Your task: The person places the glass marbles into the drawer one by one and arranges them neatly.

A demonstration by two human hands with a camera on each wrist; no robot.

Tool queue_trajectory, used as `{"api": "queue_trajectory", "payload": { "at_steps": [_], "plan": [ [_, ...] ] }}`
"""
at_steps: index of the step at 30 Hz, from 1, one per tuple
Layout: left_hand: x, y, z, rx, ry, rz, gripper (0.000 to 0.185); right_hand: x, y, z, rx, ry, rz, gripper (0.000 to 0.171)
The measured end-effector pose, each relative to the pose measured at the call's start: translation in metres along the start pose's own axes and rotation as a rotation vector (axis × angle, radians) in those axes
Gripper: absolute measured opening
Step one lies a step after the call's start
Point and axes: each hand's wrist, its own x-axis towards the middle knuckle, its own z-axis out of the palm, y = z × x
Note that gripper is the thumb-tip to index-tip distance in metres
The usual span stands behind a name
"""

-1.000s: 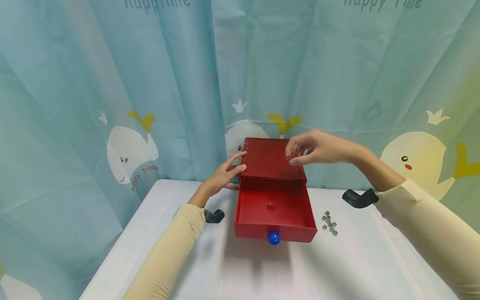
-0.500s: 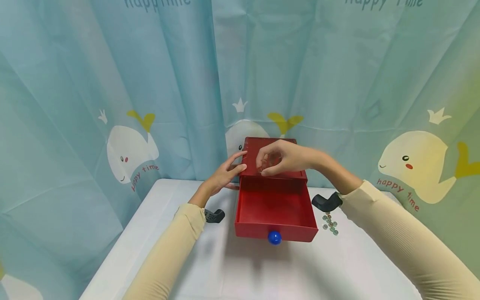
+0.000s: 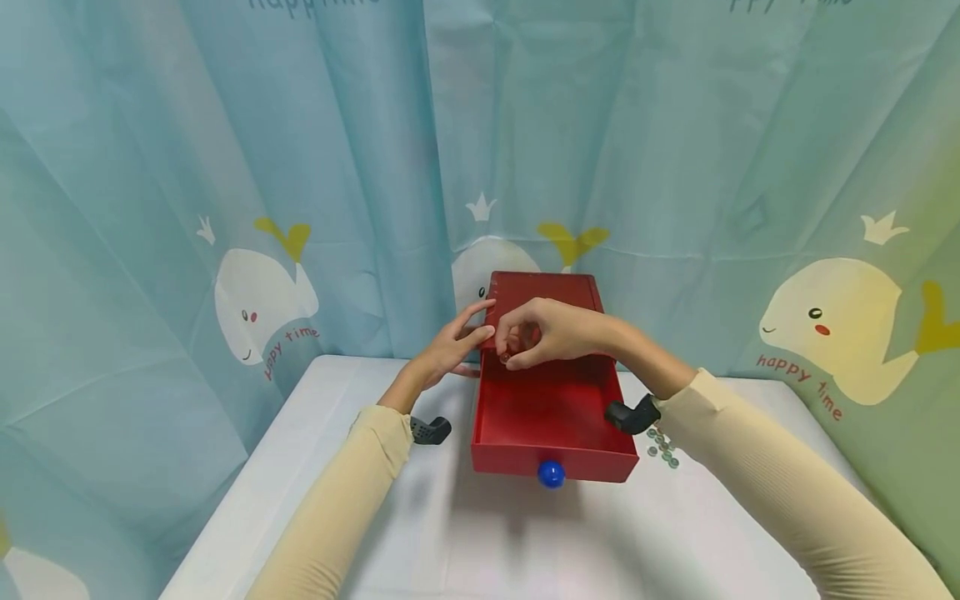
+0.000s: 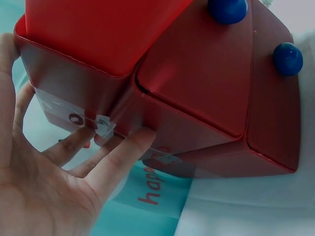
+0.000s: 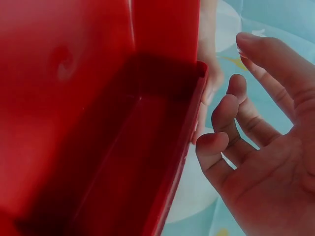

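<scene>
Right hand [image 3: 551, 333] moved left over drawer [image 3: 551, 412] | curtain [image 3: 225, 167]: "happy time"

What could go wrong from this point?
The right hand pinches a small bead over the drawer's back left corner; let go off-line, it might bounce out. The right sleeve passes close above the loose beads and may scatter them. The left hand only touches the box, so it may shift.
</scene>
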Motion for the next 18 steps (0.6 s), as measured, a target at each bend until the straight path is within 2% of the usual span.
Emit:
{"api": "queue_trajectory", "payload": {
  "at_steps": [18],
  "plan": [
    [-0.0001, -0.0012, -0.0001, 0.012, 0.005, 0.006, 0.056, 0.0039, 0.0002, 0.0048, -0.046, 0.01, -0.009, 0.012]
  ]
}}
